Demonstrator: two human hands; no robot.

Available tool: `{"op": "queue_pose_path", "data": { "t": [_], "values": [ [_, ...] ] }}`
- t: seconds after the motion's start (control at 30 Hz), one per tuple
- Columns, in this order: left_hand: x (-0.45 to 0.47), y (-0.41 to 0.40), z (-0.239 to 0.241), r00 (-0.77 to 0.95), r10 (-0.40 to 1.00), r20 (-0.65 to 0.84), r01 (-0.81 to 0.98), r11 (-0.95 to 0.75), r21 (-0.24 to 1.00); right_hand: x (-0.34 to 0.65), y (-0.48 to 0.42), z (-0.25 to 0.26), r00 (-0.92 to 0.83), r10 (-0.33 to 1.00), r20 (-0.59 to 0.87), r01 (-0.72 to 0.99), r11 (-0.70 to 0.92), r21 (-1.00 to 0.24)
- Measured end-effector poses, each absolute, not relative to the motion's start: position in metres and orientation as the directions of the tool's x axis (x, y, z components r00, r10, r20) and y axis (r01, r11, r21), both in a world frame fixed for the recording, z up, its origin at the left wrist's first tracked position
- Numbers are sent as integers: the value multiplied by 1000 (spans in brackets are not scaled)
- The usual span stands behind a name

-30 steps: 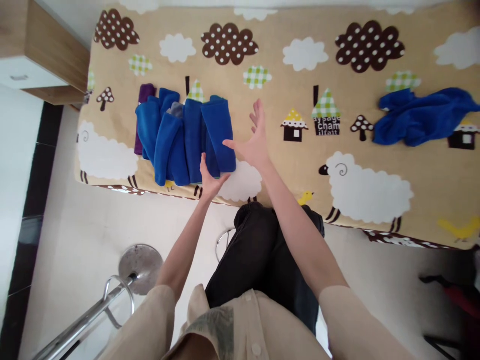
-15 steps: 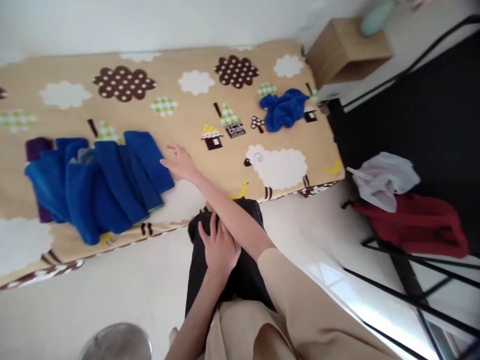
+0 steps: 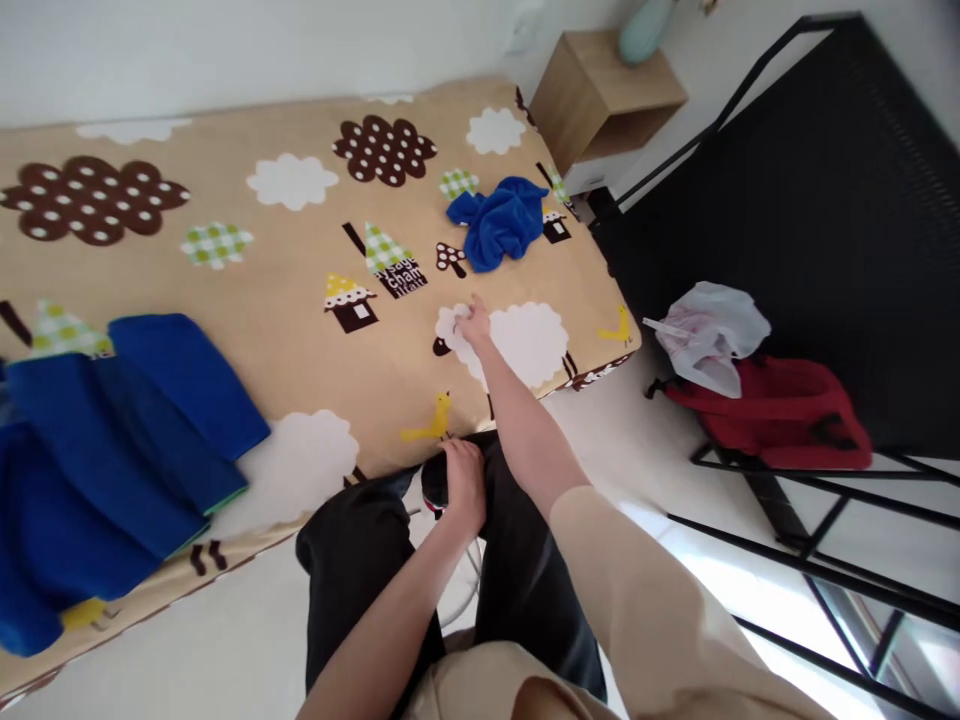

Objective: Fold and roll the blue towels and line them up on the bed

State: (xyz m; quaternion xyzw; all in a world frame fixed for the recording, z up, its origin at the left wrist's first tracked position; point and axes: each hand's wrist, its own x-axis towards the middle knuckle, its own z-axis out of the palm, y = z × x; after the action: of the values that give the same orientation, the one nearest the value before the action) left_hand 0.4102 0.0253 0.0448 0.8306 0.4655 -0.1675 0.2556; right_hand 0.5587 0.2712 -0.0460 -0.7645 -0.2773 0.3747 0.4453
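Note:
My right hand [image 3: 474, 325] reaches out over the sheep printed on the beige bed sheet [image 3: 292, 300]. Its fingers are apart and nothing is in them. Just beyond it lies a crumpled blue cloth [image 3: 501, 222], not touched by the hand. My left hand [image 3: 463, 475] rests low by my knee, near the edge of the bed, with its fingers loosely extended and holding nothing. On the left of the bed, several blue cloths [image 3: 120, 450] lie side by side, overlapping, partly cut off by the view.
A wooden box shelf [image 3: 600, 95] bearing a pale green vase [image 3: 645, 30] stands at the bed's far right corner. To the right are a black-framed rack [image 3: 780, 200], a white plastic bag [image 3: 712, 335] and a red bag [image 3: 780, 415].
My right hand has moved right, from beside the row of blue cloths to near the crumpled one. The view has turned right. My left hand stays by my knees.

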Motion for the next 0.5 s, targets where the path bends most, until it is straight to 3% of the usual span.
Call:
{"op": "queue_pose_path", "data": {
  "t": [0.1,0.27,0.5],
  "values": [
    [425,12,29,533,695,-482,846,-436,306,580,300,-71,609,711,-351,-121,-354,-927],
    [433,5,16,494,760,-422,869,-422,259,591,372,-95,631,724,-278,-242,-156,-957],
    [424,36,42,463,613,-640,869,-456,191,581,362,-99,759,547,-353,-380,-69,-923]
  ]
}}
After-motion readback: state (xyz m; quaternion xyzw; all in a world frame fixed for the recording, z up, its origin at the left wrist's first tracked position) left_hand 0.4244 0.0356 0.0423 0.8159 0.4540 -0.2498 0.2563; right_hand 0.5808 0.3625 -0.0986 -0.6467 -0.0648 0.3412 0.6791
